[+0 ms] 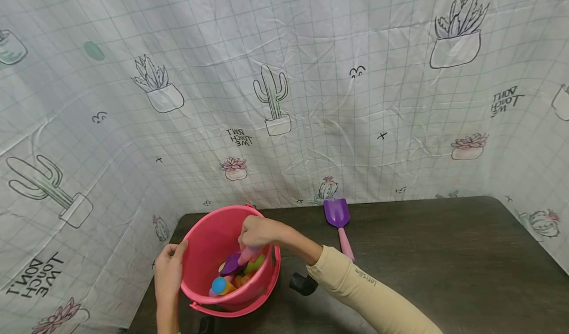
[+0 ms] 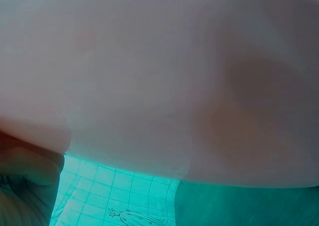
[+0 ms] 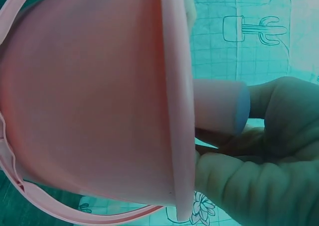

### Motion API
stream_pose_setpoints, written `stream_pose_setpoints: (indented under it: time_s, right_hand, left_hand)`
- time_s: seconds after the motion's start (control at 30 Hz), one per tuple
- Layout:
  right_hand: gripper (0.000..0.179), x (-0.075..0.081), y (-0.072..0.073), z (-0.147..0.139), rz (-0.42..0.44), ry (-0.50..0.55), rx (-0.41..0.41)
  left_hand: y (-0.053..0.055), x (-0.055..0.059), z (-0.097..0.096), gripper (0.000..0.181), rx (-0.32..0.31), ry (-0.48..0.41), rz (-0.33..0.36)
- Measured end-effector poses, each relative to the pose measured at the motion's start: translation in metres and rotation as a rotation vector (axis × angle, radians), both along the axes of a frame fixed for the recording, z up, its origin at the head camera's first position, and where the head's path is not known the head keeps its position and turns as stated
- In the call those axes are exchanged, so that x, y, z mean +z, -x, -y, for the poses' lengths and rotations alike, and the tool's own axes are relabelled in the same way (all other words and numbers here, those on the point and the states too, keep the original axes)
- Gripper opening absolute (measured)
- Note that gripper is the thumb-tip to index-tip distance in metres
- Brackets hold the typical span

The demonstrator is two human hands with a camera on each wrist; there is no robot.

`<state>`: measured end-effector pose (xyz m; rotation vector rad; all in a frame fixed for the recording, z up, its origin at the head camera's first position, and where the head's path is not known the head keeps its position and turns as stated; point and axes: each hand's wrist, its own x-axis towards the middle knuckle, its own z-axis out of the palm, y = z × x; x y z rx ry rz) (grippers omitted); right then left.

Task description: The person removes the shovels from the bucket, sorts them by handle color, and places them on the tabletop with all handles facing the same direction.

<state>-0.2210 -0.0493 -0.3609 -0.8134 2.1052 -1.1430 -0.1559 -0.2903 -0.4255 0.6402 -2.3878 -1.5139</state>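
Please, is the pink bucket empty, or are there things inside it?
Not empty: in the head view, a blue-topped item and others lie inside the pink bucket.

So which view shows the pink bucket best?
The head view: the bucket shows nearly whole, with toys inside. The right wrist view shows its outer wall, rim and handle close up; the left wrist view, only a blurred part.

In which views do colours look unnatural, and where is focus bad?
Head view: natural colours, the bucket clear pink, the printed cloth sharp. Left wrist view: cyan cast on the cloth, with what seems the bucket blurred across most of the frame. Right wrist view: cyan cast again, bucket washed out.
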Motion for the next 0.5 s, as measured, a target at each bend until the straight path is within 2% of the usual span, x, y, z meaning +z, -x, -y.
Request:
stream_pose_setpoints:
  time_s: [0.17,0.4,0.5]
  right_hand:
    - [0.035,-0.001,0.002,-0.006,0.027,0.041,-0.038]
    - [0.033,0.0,0.007,-0.014,0.092,0.139,-0.021]
    - [0.025,0.0,0.009,-0.019,0.116,0.177,-0.029]
  left_hand:
    - [0.0,-0.001,0.0,0.04,0.0,0.006,0.002]
    - [0.001,-0.002,0.0,0.039,0.016,0.003,-0.01]
    - [0.001,-0.002,-0.001,0.038,0.018,0.003,-0.013]
